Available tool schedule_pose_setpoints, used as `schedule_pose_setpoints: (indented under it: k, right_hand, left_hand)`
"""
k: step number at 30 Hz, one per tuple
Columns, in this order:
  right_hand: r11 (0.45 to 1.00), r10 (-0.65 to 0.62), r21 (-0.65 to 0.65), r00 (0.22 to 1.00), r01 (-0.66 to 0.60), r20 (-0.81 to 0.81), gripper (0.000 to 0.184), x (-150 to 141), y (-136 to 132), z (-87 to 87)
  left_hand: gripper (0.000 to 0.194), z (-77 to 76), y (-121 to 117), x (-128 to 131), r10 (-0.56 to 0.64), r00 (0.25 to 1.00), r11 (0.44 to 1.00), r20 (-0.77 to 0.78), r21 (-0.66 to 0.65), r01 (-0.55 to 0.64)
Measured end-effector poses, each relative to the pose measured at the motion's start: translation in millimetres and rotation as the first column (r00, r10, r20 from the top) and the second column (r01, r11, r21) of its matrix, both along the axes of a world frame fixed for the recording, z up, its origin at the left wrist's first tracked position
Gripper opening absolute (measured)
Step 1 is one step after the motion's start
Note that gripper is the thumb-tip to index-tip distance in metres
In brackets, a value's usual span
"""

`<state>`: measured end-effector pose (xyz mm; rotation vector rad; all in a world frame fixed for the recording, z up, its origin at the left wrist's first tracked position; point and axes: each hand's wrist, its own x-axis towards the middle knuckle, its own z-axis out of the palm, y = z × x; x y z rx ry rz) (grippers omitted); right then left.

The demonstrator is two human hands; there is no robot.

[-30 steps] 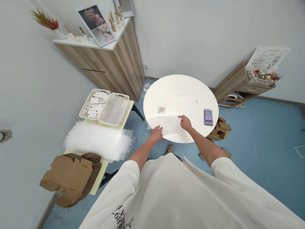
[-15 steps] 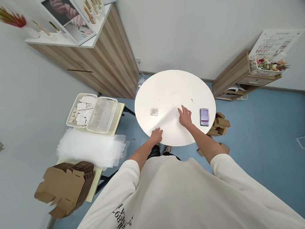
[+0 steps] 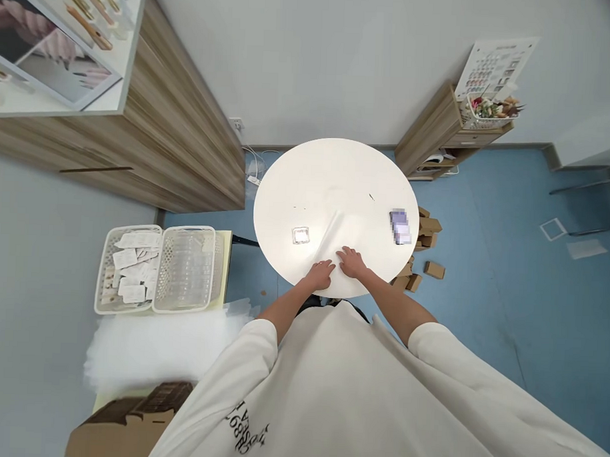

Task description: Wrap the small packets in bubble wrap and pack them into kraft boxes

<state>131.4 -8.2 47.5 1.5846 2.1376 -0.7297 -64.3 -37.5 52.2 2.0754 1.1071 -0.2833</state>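
A thin, whitish translucent sheet (image 3: pixel 329 235) lies on the round white table (image 3: pixel 286 181), a narrow folded strip slanting along its left side. Its other edges barely stand out from the tabletop. My left hand (image 3: pixel 321 274) rests at the strip's near end by the table's front edge, fingers stretched out over the sheet. Just right of it, my right hand (image 3: pixel 351 262) presses on the sheet with its fingers apart. Left of the strip sits a small clear case (image 3: pixel 301 236), its contents too small to tell. Toward the right rim lies a phone (image 3: pixel 400 226).
At my left, a bench carries a basket of white packets (image 3: pixel 133 266), a basket of clear plastic pieces (image 3: pixel 188 271), a stack of translucent sheets (image 3: pixel 161 347) and flat cardboard boxes (image 3: pixel 128 429). Small brown boxes (image 3: pixel 428 226) lie right of the table. A wooden cabinet (image 3: pixel 189 118) stands back left.
My right hand has come back toward me and nearer my left hand. The sheet's left part now shows as a narrow folded strip. The view has shifted, bringing the left bench closer.
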Motion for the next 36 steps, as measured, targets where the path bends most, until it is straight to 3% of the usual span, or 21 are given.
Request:
schedule_pose_setpoints:
  k: [8,12,15,20,31,36]
  right_hand:
    - [0.997,-0.047,0.074,0.994,0.04,0.097,0.054,13,-5,2.5]
    - [0.99,-0.111,0.102,0.981,0.095,0.162,0.053,25,-4,5.6]
    - [0.986,-0.135,0.118,0.978,0.117,0.158,0.052,31,-3,6.6]
    - [0.996,-0.056,0.07,0.993,0.049,0.104,0.054,40,3,4.4]
    - [0.997,0.037,0.062,0.998,-0.034,-0.053,0.068,50,64,-11.1]
    - [0.996,0.072,0.064,0.994,-0.066,-0.087,0.062,43,61,-6.1]
  left_hand:
    - [0.049,4.3,24,-17,0.135,0.988,0.977,0.077,0.157,-0.145]
    - [0.052,0.6,30,-10,0.115,0.993,0.979,0.033,0.168,-0.119]
    - [0.051,-4.8,30,-2,0.028,1.0,0.987,-0.003,0.161,-0.027]
    - [0.056,-8.9,29,8,-0.024,0.995,0.987,-0.101,0.157,0.039]
    - [0.066,-13.7,34,26,0.158,0.965,0.979,-0.21,0.161,-0.125]
    - [0.064,-11.7,37,26,0.187,0.962,0.974,-0.2,0.163,-0.156]
